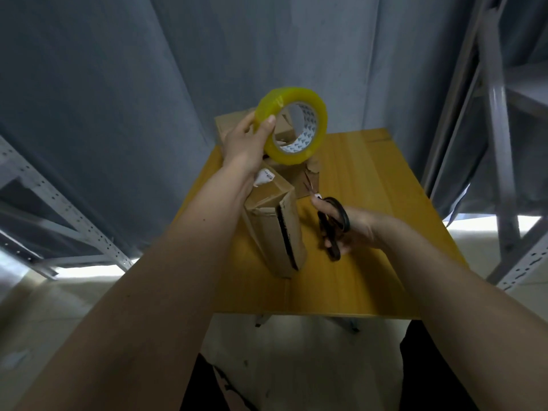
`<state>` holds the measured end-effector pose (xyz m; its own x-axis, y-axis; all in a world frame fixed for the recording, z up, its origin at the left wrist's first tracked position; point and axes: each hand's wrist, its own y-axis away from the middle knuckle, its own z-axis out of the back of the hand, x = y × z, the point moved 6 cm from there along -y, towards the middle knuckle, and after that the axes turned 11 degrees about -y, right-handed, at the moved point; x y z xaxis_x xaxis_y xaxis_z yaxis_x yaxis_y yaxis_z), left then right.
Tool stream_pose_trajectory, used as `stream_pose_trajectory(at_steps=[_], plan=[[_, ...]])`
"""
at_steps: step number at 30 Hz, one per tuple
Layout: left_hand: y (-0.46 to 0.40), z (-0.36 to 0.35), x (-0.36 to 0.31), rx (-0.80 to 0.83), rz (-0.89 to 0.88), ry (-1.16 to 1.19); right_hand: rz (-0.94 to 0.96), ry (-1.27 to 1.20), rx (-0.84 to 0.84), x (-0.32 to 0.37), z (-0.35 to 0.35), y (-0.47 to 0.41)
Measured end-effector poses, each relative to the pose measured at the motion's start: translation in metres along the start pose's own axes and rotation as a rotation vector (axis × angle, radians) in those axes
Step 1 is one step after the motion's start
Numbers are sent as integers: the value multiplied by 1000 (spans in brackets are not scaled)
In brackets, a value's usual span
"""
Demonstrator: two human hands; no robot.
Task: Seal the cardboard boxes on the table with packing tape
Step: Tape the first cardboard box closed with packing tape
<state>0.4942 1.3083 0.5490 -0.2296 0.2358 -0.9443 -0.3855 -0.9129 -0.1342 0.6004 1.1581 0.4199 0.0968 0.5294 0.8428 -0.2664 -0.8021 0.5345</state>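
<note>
Hands: left (243,143) grips one tape roll (292,126), right (347,226) one scissors (333,223).

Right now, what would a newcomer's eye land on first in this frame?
The yellow tape roll, held up by the left hand above the cardboard boxes on the yellow table. Next, the black scissors gripped in the right hand, just right of the nearest box.
</note>
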Motion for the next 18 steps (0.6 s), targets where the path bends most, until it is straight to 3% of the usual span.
stream_pose_trajectory(at_steps=[5,8,10,12,14,16,18], plan=[[4,3,-3,2,-1,51,-24,450,-407,5,30,-6],[4,5,-3,-6,15,93,-70,662,-437,15,31,-2],[3,8,-2,-15,40,155,35,756,-498,35,26,4],[1,11,0,-17,89,256,345,585,-516,67,12,12],[-1,15,2,-17,121,352,600,208,-379,98,-10,20],[-2,20,3,-22,135,403,639,-38,-177,115,-38,21],[-2,24,6,-33,136,452,574,-49,-65,118,-57,14]])
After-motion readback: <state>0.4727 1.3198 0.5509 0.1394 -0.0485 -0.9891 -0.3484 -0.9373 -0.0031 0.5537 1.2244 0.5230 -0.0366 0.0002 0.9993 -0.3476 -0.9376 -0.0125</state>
